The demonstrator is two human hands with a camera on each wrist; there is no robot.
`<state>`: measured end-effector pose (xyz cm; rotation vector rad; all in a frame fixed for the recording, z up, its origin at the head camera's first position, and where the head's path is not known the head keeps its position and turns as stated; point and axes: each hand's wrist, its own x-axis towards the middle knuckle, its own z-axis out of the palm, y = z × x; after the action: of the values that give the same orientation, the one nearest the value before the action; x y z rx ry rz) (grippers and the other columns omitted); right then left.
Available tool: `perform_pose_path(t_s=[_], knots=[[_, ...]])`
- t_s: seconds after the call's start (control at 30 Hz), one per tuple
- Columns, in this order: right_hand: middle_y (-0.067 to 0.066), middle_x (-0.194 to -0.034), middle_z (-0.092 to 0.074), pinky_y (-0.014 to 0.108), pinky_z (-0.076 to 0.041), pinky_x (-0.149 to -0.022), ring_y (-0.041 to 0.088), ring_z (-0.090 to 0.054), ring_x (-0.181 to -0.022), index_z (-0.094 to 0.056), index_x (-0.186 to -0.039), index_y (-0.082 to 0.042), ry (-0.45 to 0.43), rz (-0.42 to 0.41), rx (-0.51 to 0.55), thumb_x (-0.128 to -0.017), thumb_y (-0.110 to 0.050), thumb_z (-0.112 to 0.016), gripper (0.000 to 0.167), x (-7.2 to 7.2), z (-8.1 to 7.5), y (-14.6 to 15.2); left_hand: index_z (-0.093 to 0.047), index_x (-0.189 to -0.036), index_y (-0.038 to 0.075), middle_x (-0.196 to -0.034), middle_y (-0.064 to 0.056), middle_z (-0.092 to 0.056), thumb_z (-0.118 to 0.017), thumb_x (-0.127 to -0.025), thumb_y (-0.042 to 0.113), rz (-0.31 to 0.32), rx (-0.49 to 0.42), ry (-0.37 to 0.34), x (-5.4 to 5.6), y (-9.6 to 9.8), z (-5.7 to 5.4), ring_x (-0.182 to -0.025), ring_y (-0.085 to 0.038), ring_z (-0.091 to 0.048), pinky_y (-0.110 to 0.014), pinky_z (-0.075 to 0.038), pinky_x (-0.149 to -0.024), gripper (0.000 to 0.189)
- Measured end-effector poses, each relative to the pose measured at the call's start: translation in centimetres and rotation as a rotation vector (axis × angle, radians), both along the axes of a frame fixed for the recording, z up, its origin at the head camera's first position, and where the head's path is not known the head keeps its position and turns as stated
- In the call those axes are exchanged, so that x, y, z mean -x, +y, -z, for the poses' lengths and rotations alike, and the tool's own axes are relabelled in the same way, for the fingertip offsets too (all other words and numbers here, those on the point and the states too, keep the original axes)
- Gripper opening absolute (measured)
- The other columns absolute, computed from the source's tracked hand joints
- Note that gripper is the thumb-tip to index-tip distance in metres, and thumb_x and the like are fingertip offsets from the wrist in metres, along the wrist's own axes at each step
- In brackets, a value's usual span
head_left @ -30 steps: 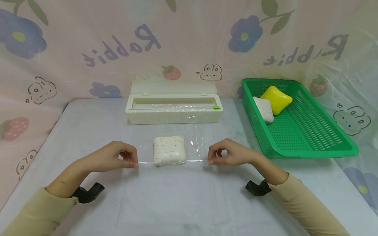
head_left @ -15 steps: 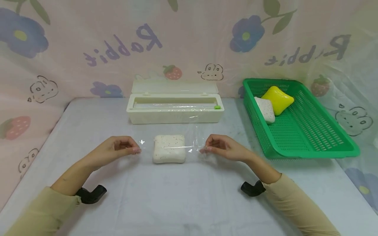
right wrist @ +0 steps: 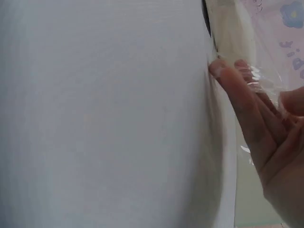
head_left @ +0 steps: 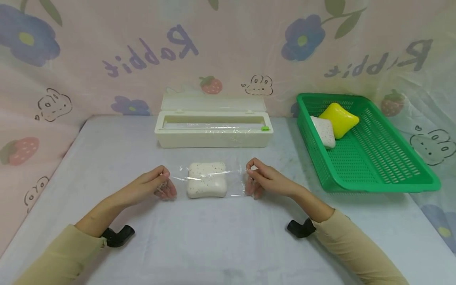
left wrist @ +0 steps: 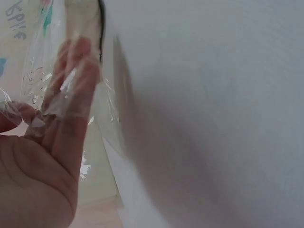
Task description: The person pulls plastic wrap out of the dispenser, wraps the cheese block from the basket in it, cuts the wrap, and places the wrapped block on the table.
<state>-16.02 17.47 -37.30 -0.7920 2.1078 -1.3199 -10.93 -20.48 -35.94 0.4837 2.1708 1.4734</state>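
A white, dark-speckled pillow-shaped block (head_left: 207, 190) lies on the table, with clear cling film (head_left: 235, 183) stretched across it. To its left, my left hand (head_left: 156, 184) pinches the film between thumb and index finger; its other fingers are extended behind the film, as the left wrist view shows film over the fingers (left wrist: 76, 90). On the block's other side, my right hand (head_left: 265, 180) pinches the opposite corner, its lower fingers (right wrist: 242, 99) stretched out against the film. The film's folded edge runs over the middle of the block.
Behind the block stands a white cling film dispenser (head_left: 213, 140), lid (head_left: 213, 103) raised, with a green slider (head_left: 265, 128) at its right end. On the right, a green basket (head_left: 388, 186) holds a yellow pillow-shaped piece (head_left: 338, 120) and a white speckled one (head_left: 325, 132).
Both hands have lifted the film's near edge and carried it back over the block. Fingers that were curled at the edge now extend beneath the film, thumbs on top.
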Motion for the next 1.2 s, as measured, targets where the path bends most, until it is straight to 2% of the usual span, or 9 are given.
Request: perform_pose_path(t_s=[0.17,0.23,0.43,0.57,0.7,0.9,1.07,1.2], knots=[[0.015,-0.075,-0.070,0.039,-0.054,-0.047,0.026,-0.067,-0.056,-0.038,-0.112,0.000,-0.011,0.037,-0.064,-0.105,-0.019,-0.036,0.021,0.1,0.1,-0.2,-0.037,-0.101,-0.003,-0.092,-0.017,-0.069,-0.028,-0.107,0.021,-0.036,0.042,-0.034,-0.1,0.5,0.3,-0.080,-0.022,-0.068,-0.032,-0.057,-0.069,0.026],[0.014,-0.074,-0.070,0.037,-0.053,-0.045,0.025,-0.067,-0.057,-0.042,-0.110,-0.001,-0.030,0.056,-0.094,-0.105,-0.019,-0.039,0.020,0.2,0.1,-0.3,-0.038,-0.102,-0.004,-0.091,-0.016,-0.069,-0.028,-0.107,0.021,-0.049,0.054,-0.055,-0.1,0.5,0.4,-0.080,-0.022,-0.068,-0.031,-0.057,-0.069,0.027],[0.007,-0.068,-0.068,0.026,-0.044,-0.040,0.019,-0.065,-0.054,-0.053,-0.106,-0.002,-0.077,0.103,-0.201,-0.101,-0.018,-0.049,0.018,0.6,0.1,-0.7,-0.042,-0.104,-0.006,-0.088,-0.013,-0.069,-0.033,-0.105,0.017,-0.096,0.085,-0.189,0.4,0.3,0.9,-0.079,-0.019,-0.069,-0.029,-0.058,-0.070,0.025],[0.004,-0.062,-0.061,0.022,-0.035,-0.038,0.017,-0.066,-0.053,-0.056,-0.105,-0.002,-0.119,0.127,-0.228,-0.100,-0.018,-0.052,0.018,0.9,0.3,-0.7,-0.043,-0.105,-0.007,-0.084,-0.011,-0.069,-0.035,-0.104,0.014,-0.107,0.100,-0.258,0.9,0.3,1.0,-0.076,-0.016,-0.068,-0.028,-0.058,-0.069,0.023],[0.003,-0.061,-0.059,0.021,-0.031,-0.037,0.017,-0.067,-0.054,-0.055,-0.105,-0.001,-0.160,0.121,-0.219,-0.100,-0.018,-0.052,0.019,1.1,0.4,-0.5,-0.044,-0.105,-0.006,-0.084,-0.010,-0.069,-0.036,-0.104,0.015,-0.103,0.124,-0.276,1.1,0.5,0.8,-0.074,-0.015,-0.068,-0.027,-0.057,-0.067,0.023],[0.002,-0.058,-0.060,0.021,-0.031,-0.037,0.014,-0.061,-0.045,-0.056,-0.105,-0.003,-0.127,0.110,-0.272,-0.100,-0.019,-0.051,0.018,1.1,0.3,-0.3,-0.044,-0.106,-0.005,-0.084,-0.012,-0.069,-0.034,-0.105,0.016,-0.085,0.143,-0.278,1.0,0.7,0.8,-0.071,-0.015,-0.066,-0.027,-0.056,-0.063,0.024],[0.002,-0.057,-0.059,0.021,-0.031,-0.037,0.015,-0.064,-0.047,-0.055,-0.104,-0.002,-0.120,0.129,-0.308,-0.101,-0.021,-0.049,0.020,1.0,0.2,-0.1,-0.043,-0.105,-0.003,-0.080,-0.010,-0.068,-0.034,-0.105,0.018,-0.085,0.160,-0.284,1.1,0.9,0.9,-0.066,-0.012,-0.065,-0.023,-0.052,-0.056,0.024],[0.003,-0.059,-0.060,0.021,-0.033,-0.038,0.015,-0.066,-0.050,-0.054,-0.103,0.000,-0.146,0.154,-0.314,-0.100,-0.021,-0.051,0.021,0.9,-0.1,0.0,-0.045,-0.103,-0.003,-0.078,-0.009,-0.068,-0.036,-0.105,0.017,-0.095,0.127,-0.295,1.2,1.0,1.0,-0.066,-0.013,-0.066,-0.025,-0.055,-0.058,0.022]])
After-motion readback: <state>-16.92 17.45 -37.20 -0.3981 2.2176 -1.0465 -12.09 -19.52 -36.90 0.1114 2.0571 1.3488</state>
